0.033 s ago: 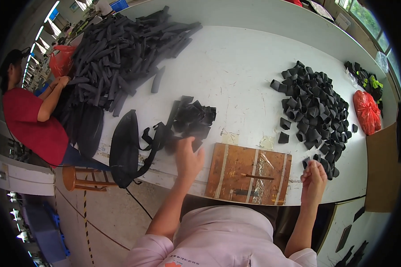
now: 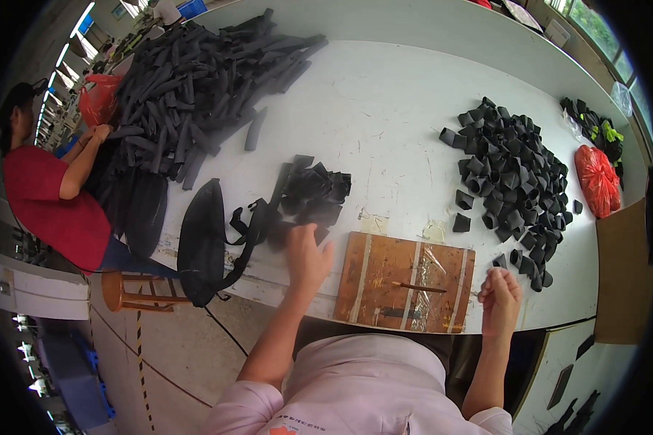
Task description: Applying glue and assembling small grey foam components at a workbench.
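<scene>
My left hand (image 2: 308,254) reaches over the near edge of a small heap of flat black fabric pieces (image 2: 315,185). Its thumb stands apart from the fingers, and no piece shows in its grasp. To the right, my right hand (image 2: 499,296) hovers above the table's near edge, fingers curled together in a closed shape. Whatever is in them, if anything, is hidden. Just beyond its fingertips lies a single black folded loop (image 2: 499,261). It is at the near end of a large pile of similar black loops (image 2: 511,170).
Between my hands lies a brown taped board (image 2: 366,283) with a thin brown stick (image 2: 421,288). Black strips (image 2: 174,94) are heaped far left. A black strapped item (image 2: 203,246) lies at left. A co-worker (image 2: 54,196) sits there. A red bag (image 2: 597,181) rests far right.
My right hand has shifted left and slightly toward me, away from the pile of loops. My left hand has barely moved.
</scene>
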Action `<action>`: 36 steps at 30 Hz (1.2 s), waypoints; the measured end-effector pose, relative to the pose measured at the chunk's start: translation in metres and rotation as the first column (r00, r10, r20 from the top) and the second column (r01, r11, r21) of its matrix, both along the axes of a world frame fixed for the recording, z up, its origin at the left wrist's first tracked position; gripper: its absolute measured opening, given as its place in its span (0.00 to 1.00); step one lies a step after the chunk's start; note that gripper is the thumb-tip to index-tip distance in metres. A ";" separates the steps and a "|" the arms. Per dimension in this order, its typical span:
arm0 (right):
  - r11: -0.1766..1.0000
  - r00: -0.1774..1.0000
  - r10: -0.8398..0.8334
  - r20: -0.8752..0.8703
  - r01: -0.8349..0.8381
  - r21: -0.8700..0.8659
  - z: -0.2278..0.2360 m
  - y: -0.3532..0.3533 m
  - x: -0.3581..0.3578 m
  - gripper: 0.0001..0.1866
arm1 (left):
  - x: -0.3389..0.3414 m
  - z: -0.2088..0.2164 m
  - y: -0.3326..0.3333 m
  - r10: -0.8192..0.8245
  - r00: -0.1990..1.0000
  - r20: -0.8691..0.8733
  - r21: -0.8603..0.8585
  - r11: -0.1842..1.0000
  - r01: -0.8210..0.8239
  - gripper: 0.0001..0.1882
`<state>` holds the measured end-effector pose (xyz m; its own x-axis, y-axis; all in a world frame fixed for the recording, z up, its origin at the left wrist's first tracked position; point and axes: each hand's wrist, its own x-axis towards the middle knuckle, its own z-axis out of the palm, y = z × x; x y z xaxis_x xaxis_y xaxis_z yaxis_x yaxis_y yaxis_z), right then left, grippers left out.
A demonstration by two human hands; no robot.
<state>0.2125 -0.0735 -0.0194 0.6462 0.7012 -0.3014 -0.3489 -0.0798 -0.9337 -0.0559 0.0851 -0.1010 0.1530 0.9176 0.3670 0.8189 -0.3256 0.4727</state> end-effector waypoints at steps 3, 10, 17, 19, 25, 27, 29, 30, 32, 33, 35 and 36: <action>0.933 0.937 0.339 -0.086 -0.346 -0.097 -0.006 -0.007 -0.038 0.08 | -0.003 -0.023 0.008 0.008 0.986 -0.169 -0.099 0.995 -0.026 0.09; 0.635 0.545 0.772 0.328 -0.686 -0.355 0.007 0.005 -0.085 0.07 | -0.013 -0.004 -0.006 -0.052 0.842 0.536 -0.258 0.940 0.222 0.06; 0.839 0.754 0.533 0.385 -0.530 -0.123 0.003 0.019 -0.111 0.10 | 0.008 0.045 -0.071 0.640 -0.013 0.769 -0.285 0.359 0.889 0.11; 0.841 0.660 0.507 0.554 -0.520 -0.149 -0.007 0.016 -0.106 0.11 | 0.020 0.051 -0.081 0.670 -0.030 0.741 -0.248 0.315 0.916 0.10; 0.937 0.320 0.211 0.924 -0.336 -0.097 -0.010 0.014 -0.101 0.08 | 0.040 0.070 -0.100 0.303 0.404 0.863 -0.498 0.638 0.586 0.06; 0.936 0.266 0.201 0.943 -0.336 -0.105 -0.008 0.014 -0.099 0.08 | 0.044 0.078 -0.099 0.264 0.434 0.861 -0.498 0.606 0.620 0.06; 0.935 0.211 0.188 0.959 -0.338 -0.109 -0.008 0.013 -0.098 0.08 | 0.048 0.081 -0.098 0.244 0.450 0.859 -0.502 0.572 0.648 0.05; 0.930 0.166 0.192 0.967 -0.346 -0.125 -0.009 0.012 -0.097 0.09 | 0.049 0.081 -0.097 0.244 0.452 0.858 -0.503 0.573 0.647 0.05; 0.926 0.122 0.194 0.973 -0.350 -0.141 -0.010 0.010 -0.095 0.09 | 0.050 0.080 -0.095 0.294 0.437 0.850 -0.526 0.529 0.666 0.03; 0.914 0.059 0.233 0.971 -0.354 -0.197 -0.008 0.008 -0.094 0.10 | 0.050 0.079 -0.095 0.293 0.439 0.849 -0.527 0.529 0.666 0.03; 0.901 -0.004 0.268 0.963 -0.353 -0.252 -0.003 0.008 -0.092 0.10 | 0.050 0.077 -0.094 0.210 0.540 0.815 -0.552 0.563 0.615 0.01; 0.900 0.119 0.295 0.948 -0.369 -0.233 0.003 0.010 -0.092 0.11 | 0.050 0.078 -0.093 0.208 0.540 0.815 -0.552 0.563 0.615 0.01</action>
